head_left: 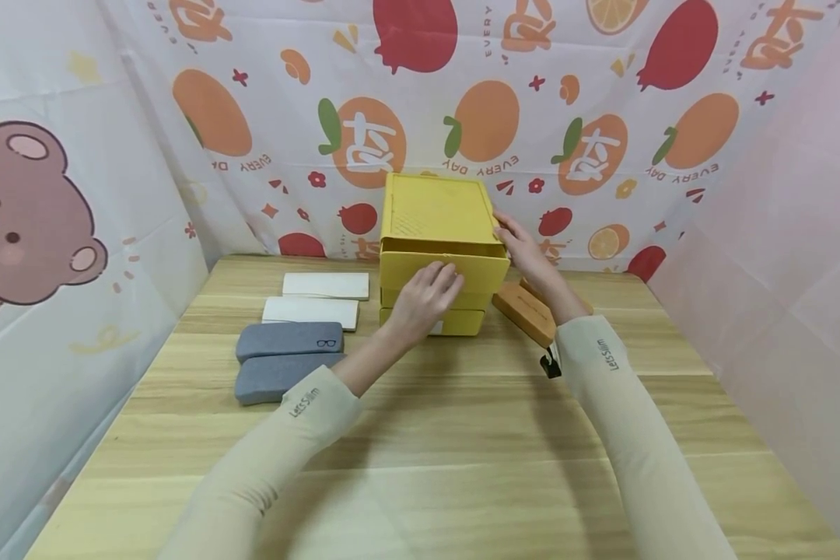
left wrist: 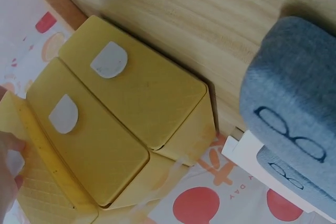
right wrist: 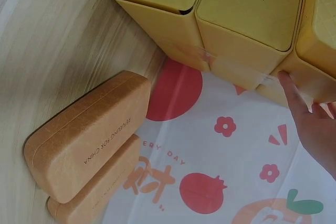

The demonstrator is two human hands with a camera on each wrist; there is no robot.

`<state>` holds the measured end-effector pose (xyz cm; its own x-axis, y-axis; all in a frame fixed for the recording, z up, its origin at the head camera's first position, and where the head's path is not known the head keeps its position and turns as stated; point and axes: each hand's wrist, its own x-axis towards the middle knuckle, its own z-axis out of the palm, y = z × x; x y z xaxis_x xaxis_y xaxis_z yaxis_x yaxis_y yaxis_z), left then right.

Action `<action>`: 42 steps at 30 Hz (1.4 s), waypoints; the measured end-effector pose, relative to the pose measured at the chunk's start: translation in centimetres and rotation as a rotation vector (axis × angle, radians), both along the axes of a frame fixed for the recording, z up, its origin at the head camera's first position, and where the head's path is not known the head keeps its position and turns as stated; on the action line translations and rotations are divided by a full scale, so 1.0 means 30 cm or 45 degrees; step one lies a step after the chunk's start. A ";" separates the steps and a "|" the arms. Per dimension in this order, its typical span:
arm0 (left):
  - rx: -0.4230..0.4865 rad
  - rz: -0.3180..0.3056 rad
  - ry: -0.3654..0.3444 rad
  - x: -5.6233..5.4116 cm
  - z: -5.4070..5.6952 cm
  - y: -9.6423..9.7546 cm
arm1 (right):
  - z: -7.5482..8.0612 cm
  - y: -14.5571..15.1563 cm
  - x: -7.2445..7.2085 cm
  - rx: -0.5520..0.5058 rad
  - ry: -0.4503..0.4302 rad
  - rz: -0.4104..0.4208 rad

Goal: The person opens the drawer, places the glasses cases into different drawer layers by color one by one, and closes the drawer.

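A yellow drawer box (head_left: 441,206) with stacked drawers stands at the back of the table. Its top drawer (head_left: 455,274) is pulled out a little, leaving a dark gap under the lid. My left hand (head_left: 423,303) is at that drawer's front, fingers bent near its upper edge. In the left wrist view, finger and thumb pinch the drawer's white tab (left wrist: 15,162). The two lower drawers, each with a pale tab (left wrist: 109,60), are closed. My right hand (head_left: 526,247) rests on the box's right side, fingers extended along the wall in the right wrist view.
Left of the box lie two grey-blue glasses cases (head_left: 290,341) and two flat white boxes (head_left: 325,285). Two brown glasses cases (right wrist: 89,135) lie to its right, partly behind my right forearm. A fruit-print curtain (head_left: 490,117) hangs directly behind.
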<state>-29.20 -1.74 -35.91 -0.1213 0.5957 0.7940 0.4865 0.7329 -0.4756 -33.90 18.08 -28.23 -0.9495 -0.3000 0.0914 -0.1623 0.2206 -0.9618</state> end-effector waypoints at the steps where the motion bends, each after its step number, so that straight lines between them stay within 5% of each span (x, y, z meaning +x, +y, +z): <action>1: -0.004 -0.004 -0.010 -0.001 0.004 0.000 | -0.001 0.001 -0.003 0.003 0.002 0.002; 10: -0.025 -0.019 -0.046 0.005 0.022 -0.005 | -0.058 0.021 -0.062 0.026 0.065 -0.019; 26: 0.025 -0.047 -0.109 0.063 0.020 -0.001 | -0.009 0.000 0.011 0.014 0.037 0.023; 42: 0.054 -0.048 -0.108 0.104 0.019 0.000 | -0.030 0.008 -0.007 -0.007 0.016 0.028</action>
